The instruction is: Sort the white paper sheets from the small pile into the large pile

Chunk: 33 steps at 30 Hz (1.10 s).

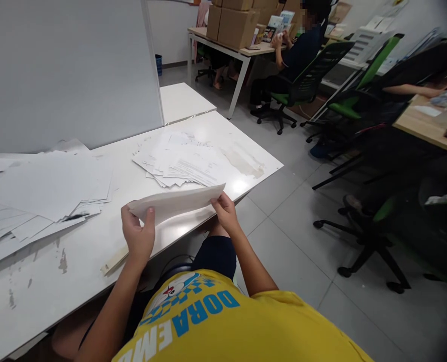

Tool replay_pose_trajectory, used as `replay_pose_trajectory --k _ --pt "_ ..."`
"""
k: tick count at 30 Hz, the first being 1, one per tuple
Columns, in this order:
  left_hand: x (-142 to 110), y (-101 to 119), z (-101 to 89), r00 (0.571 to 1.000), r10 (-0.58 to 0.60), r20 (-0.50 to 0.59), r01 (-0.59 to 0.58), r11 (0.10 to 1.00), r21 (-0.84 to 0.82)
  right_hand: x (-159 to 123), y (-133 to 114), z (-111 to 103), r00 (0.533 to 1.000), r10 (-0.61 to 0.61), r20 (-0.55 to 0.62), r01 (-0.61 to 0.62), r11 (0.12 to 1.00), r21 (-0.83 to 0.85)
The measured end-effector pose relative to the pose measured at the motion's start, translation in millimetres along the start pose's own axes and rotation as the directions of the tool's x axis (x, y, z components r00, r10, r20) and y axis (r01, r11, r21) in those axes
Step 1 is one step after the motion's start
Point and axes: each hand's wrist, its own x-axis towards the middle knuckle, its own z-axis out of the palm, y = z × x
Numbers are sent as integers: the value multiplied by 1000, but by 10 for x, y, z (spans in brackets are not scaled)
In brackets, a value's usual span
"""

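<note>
Head view: our left hand [138, 232] and right hand [225, 212] have fingers clamped on the 2 ends of a white sheet [180, 202], above the white table [83, 244], just this side of a loose paper stack [183, 161]. We should pinch lightly and evenly, to avoid creasing.

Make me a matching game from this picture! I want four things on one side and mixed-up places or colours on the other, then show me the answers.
Things:
1. Sheet of paper
2. Shirt
3. Cardboard boxes
4. Upright panel

Places and colours:
A. On the far desk
B. Along the back of the white table
C. Between the left hand and the right hand
D. Yellow, with blue and white letters

Right pairs: 1-C, 2-D, 3-A, 4-B
</note>
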Motion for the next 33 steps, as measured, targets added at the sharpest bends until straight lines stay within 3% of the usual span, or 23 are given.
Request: replay_pose_trajectory --k 3,8,10,14,18,23,26,29,33 --pt "-7 24 -16 998 62 2 -62 997 -49 39 5 -48 1000 -20 23 19 1000 14" --pt "-109 14 -110 998 6 67 -7 1000 16 12 1 -152 992 123 43 -117 987 -107" --pt "-100 39 -219 994 -12 105 9 999 34 12 -65 -204 979 194 69 -190 979 -68" --pt "-99 65 -588 998 16 61 -20 998 67 45 -175 -220 883 388 266 -408 913 23" --pt "-356 -20 -934 997 73 -21 -60 928 368 -8 -133 -119 811 492 317 -495 865 -77" --pt "-870 -303 -1001 951 279 135 -299 712 636 -78 -107 -23 758 540 366 -513 840 -177" --pt "-1099 -576 -958 942 305 141 -312 638 704 -67 -131 -9 734 560 385 -517 828 -219" --pt "-1202 -867 -914 965 236 115 -248 676 694 -48 -125 -18 726 562 396 -509 826 -240" --pt "-1192 -1146 -841 966 252 -59 -152 737 659 -42 -95 -18 730 539 420 -490 841 -229"
